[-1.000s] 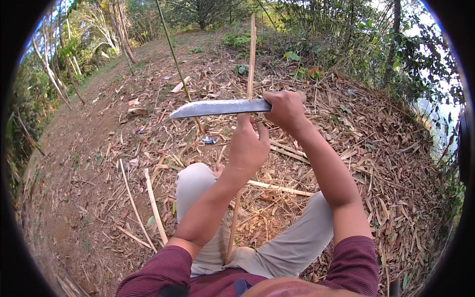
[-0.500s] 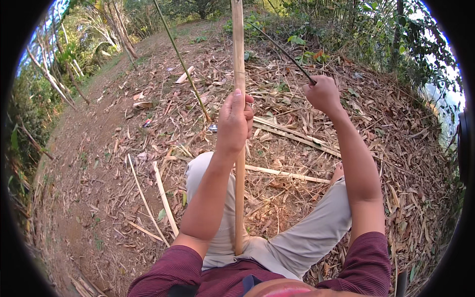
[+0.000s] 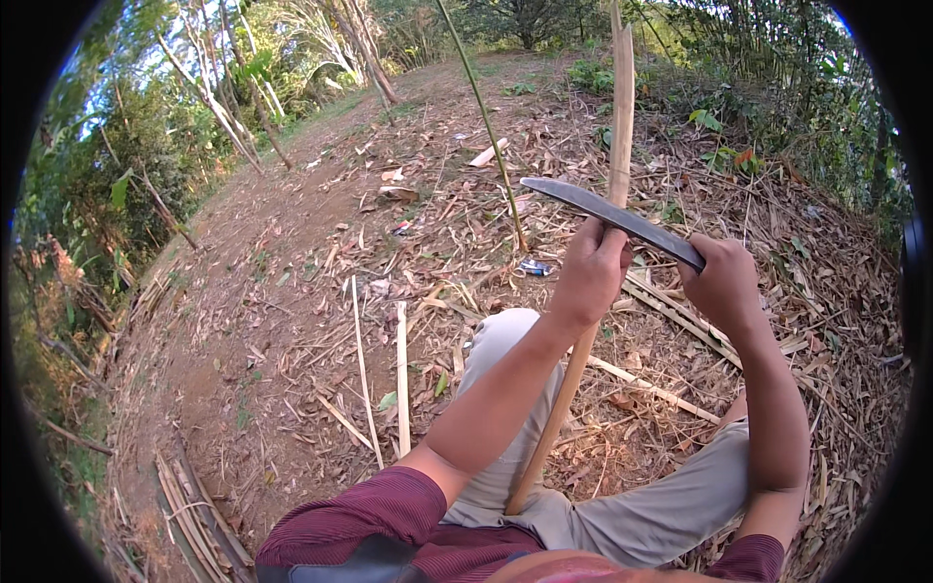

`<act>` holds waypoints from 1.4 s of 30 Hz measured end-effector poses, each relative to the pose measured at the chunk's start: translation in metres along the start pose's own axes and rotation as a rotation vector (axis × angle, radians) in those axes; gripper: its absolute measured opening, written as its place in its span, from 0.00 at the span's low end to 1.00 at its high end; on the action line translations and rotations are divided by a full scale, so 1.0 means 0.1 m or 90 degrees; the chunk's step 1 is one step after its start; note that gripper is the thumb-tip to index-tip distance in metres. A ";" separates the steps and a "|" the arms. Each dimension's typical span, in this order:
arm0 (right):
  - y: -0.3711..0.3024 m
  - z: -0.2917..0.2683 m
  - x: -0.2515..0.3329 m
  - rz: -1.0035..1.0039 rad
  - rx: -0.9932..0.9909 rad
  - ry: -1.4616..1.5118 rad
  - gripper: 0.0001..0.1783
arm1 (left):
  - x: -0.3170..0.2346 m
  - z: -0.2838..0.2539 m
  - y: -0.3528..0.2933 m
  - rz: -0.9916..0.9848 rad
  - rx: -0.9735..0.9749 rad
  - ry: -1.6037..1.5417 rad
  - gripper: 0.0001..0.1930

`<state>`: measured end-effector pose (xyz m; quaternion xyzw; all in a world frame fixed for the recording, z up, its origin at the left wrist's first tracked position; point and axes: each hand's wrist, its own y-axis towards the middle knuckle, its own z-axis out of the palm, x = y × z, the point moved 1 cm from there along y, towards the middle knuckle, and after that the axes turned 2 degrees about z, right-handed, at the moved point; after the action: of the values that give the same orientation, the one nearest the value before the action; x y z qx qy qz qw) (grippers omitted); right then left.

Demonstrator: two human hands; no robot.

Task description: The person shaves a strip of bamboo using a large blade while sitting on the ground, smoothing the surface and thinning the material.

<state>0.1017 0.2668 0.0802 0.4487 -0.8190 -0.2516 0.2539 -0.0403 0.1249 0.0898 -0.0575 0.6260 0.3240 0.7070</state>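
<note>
A long, pale split-bamboo pole [image 3: 554, 428] rises at a slant from my lap, its lower end resting against the trousers between my thighs. My left hand [image 3: 589, 277] is closed around it about halfway up. In my closed right hand [image 3: 723, 282] is a machete [image 3: 622, 217] with a long dark blade; its handle is hidden in the fist. The blade lies across the pole just above my left fingers, its tip pointing up and to the left. Whether the edge bites into the bamboo, I cannot tell.
Pale bamboo strips [image 3: 402, 379] lie on the leaf-strewn ground left of my knee, and more strips [image 3: 680, 316] lie to the right. A tied bundle of strips [image 3: 194, 520] is at the lower left. A thin green stem [image 3: 486, 121] stands ahead. Trees and bushes border the slope.
My right hand has come down and inward, bringing the machete from out ahead to across the pole. The pole now leans more to the right. My view has turned left.
</note>
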 end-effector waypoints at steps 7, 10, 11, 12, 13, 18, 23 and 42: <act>0.14 -0.10 0.03 0.012 -0.041 -0.020 0.09 | -0.01 0.16 0.00 -0.033 0.023 -0.016 0.16; 0.16 -0.10 0.01 -0.013 -0.071 -0.019 0.10 | -0.02 0.19 0.01 -0.070 0.055 -0.055 0.15; 0.16 -0.11 0.02 -0.008 -0.071 -0.019 0.10 | -0.01 0.19 0.01 -0.071 0.060 -0.062 0.15; 0.16 -0.15 0.04 -0.004 -0.070 -0.019 0.11 | 0.00 0.19 0.01 -0.072 0.066 -0.070 0.14; 0.17 -0.17 0.05 0.001 -0.069 -0.019 0.11 | 0.00 0.20 0.00 -0.072 0.071 -0.077 0.14; 0.18 -0.16 0.03 -0.005 -0.082 -0.006 0.11 | -0.02 0.19 -0.04 -0.017 0.129 -0.051 0.18; 0.19 -0.15 0.11 -0.062 -0.097 -0.009 0.12 | 0.10 0.14 0.04 0.010 0.058 0.065 0.27; 0.16 -0.17 0.27 -0.241 -0.174 0.084 0.23 | 0.00 0.06 0.03 -0.021 0.031 -0.005 0.29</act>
<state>0.0901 0.2485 0.1080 0.5711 -0.6603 -0.3733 0.3139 -0.0367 0.1303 0.0920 -0.0489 0.6297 0.2971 0.7161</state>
